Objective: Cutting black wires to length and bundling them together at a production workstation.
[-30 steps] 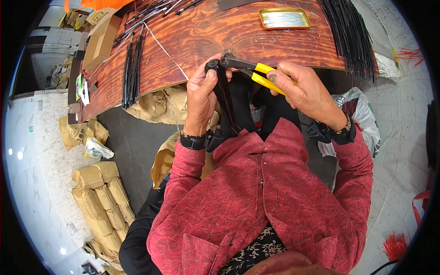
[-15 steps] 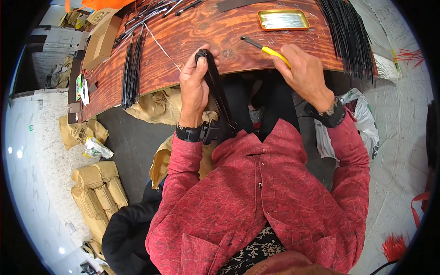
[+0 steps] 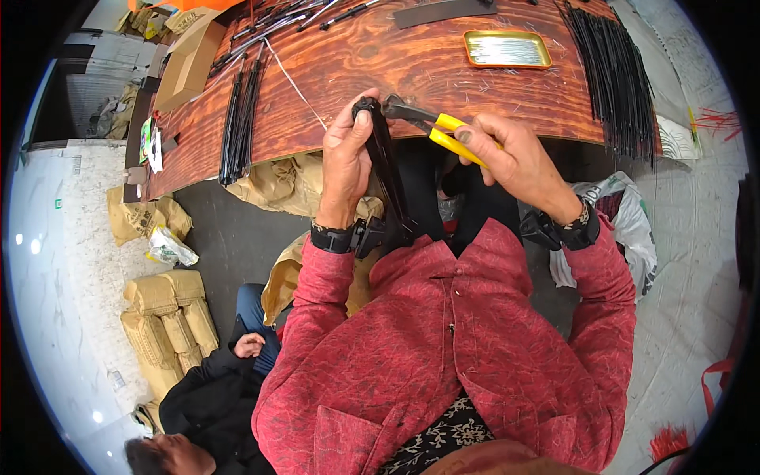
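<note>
My left hand (image 3: 347,154) is closed around the top of a long, shiny black bundle (image 3: 381,166), with the thumb over its knotted-looking end. The bundle slants down toward my lap; what it is made of is hard to make out. In my right hand (image 3: 516,157) is a pair of pincers (image 3: 450,136) with yellow handles, gripped with the handles somewhat apart. Their dark rounded jaws sit right beside the bundle's upper end; whether they touch it I cannot tell. Both hands are at the near edge of the wooden table (image 3: 340,71).
On the table lie a yellow-rimmed tin (image 3: 507,51) of thin silvery pins, a dark flat strip (image 3: 443,13), black rods (image 3: 621,87) at the right and more rods (image 3: 241,119) at the left. A cardboard box (image 3: 190,67) stands far left. A person in black (image 3: 226,388) is at lower left.
The pincers have swung left, their jaws now at the bundle's top and their handles spread. My left hand shifted slightly right in the picture. The person at lower left has come further into view.
</note>
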